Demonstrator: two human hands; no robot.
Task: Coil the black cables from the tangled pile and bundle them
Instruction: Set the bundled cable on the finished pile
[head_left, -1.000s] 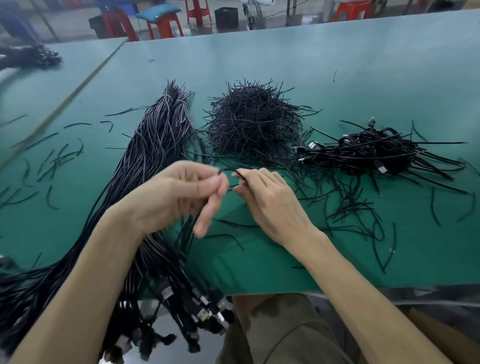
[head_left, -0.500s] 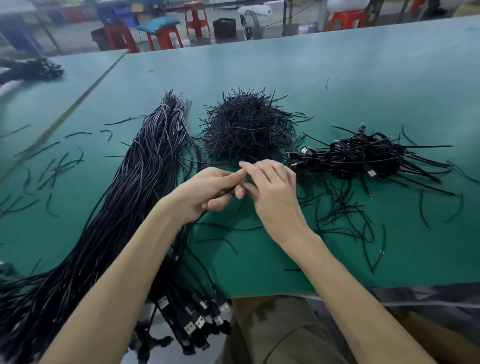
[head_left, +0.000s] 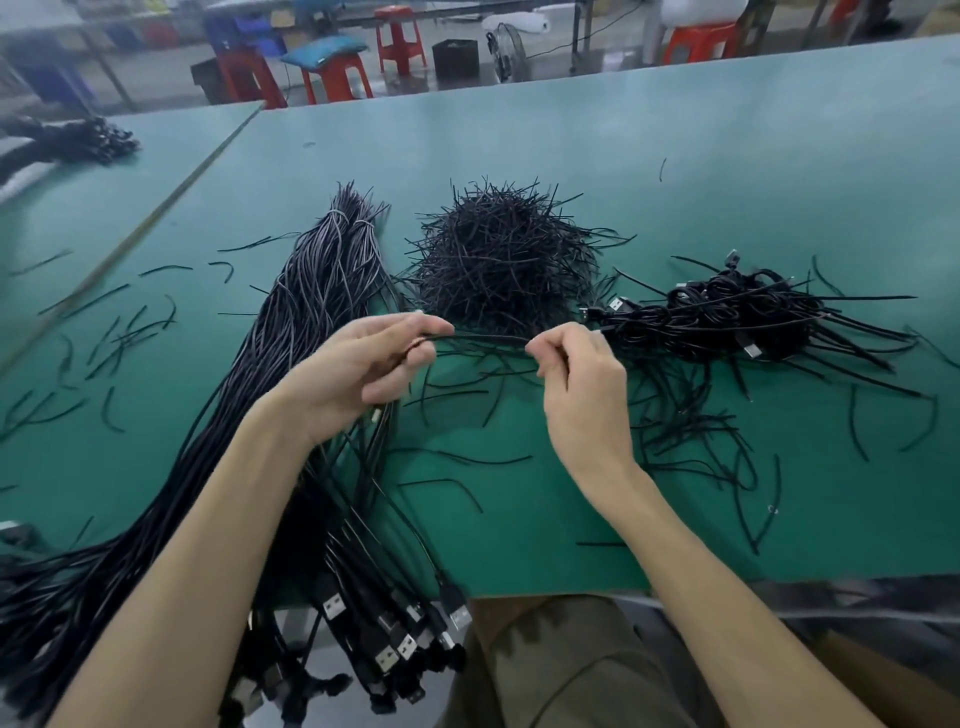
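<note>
- Your left hand (head_left: 363, 371) and right hand (head_left: 584, 387) each pinch one end of a thin black strand (head_left: 483, 339). It is drawn nearly straight between them above the green table mat (head_left: 675, 171), with thumbs and fingertips clamped on it.
- The long black cables (head_left: 317, 312) lie as a smooth, glossy sheaf under and beside your left hand. They run over the near edge, where flat metal USB plugs (head_left: 395, 647) dangle.
- A bristly mound of short ties (head_left: 498, 254) sits just behind the strand. The coiled cables (head_left: 727, 312) form a knotted dark mass to the right.
- Your left forearm covers part of the sheaf. You cannot tell whether the strand is a tie or a cable end.
- Marks on the plug faces are too small to read.
</note>
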